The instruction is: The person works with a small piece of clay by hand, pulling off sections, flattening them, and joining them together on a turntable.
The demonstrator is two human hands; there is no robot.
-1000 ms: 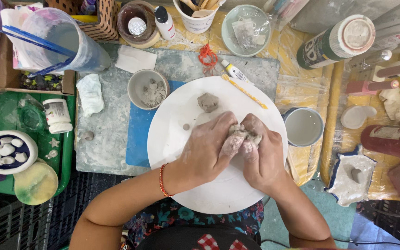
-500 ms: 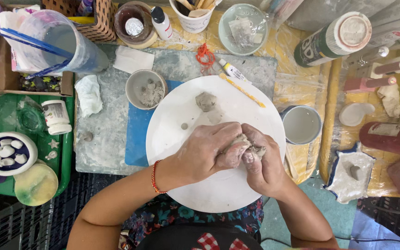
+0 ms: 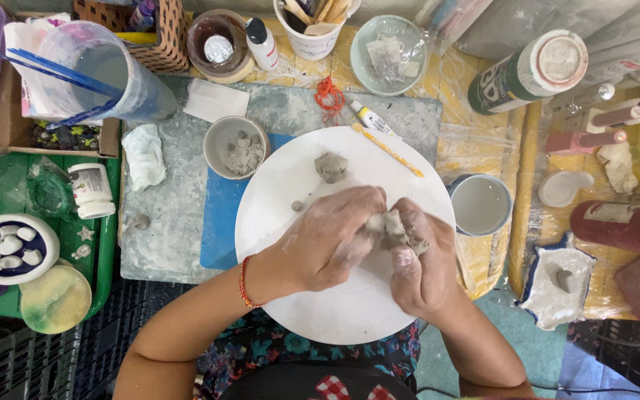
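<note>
Crowding white board (image 3: 298, 185): cups, clay lump (image 3: 330, 166)

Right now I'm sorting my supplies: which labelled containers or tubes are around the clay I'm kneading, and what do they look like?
Small jar: left, on green tray; white, pale label.
Large bottle: upper right, lying down; dark green label, white cap.
Paint tube: above white board; white, yellow band.
Red bottle: far right, on its side; pale label.
</note>
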